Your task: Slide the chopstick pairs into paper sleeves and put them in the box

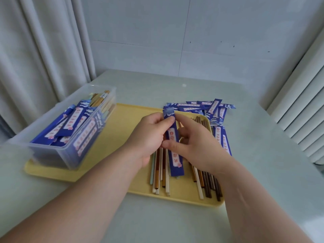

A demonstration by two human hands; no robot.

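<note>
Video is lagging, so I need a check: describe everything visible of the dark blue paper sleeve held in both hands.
The dark blue paper sleeve is long, narrow and flat, with pale clouds printed at its far end and a white label strip bearing red characters and a pink flower. It points away from the person over the yellow plastic tray, pinched by the left hand near its far end and the right hand at mid-length. Its contents cannot be seen.

Blue cloud-patterned sleeves (206,109), a yellow tray (108,165), a clear box (57,148), and brown, cream, mint chopsticks (206,183).
</note>
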